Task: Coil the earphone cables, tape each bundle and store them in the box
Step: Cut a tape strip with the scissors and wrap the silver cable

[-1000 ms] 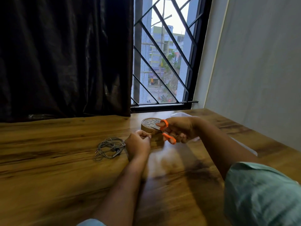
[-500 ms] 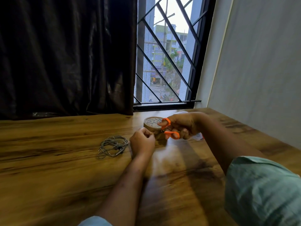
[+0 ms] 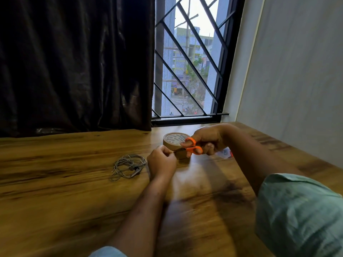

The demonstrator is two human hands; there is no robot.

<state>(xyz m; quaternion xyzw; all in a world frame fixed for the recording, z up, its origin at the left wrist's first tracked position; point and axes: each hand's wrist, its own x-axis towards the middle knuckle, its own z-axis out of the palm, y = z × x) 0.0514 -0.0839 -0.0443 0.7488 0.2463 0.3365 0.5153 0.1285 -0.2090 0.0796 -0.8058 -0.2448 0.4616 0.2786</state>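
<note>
One step in hand: cutting a length off the brown tape roll (image 3: 173,139) to bind a coil.
Left hand (image 3: 161,160): fingers curled, pinching the free end of the tape strip (image 3: 181,154) just in front of the roll.
Right hand (image 3: 207,140): thumb and fingers through the orange loops of the scissors (image 3: 193,148), gripping them; the loops sit close together and the blades meet the strip beside the left fingertips.
Method, strip: judged best held taut and level between pinch and roll, so the blades bite cleanly and the adhesive does not fold on itself.
Method, cut: judged best made square across, near the roll, with the left fingertips kept back from the blades.
Method, roll: it stands unheld on the wooden table (image 3: 55,191); a hard pull could drag it.
Location of task item: the grey earphone cable bundle (image 3: 129,166) lies loosely coiled on the table, just left of the left hand, apart from it, with no tape visible on it.
Count, hands: two.
Count, scissors: one pair.
Count, tape rolls: one.
Count, earphone bundles: one.
Count, boxes: none identified; a pale object (image 3: 225,153) shows partly behind the right hand, and I cannot tell what it is.
</note>
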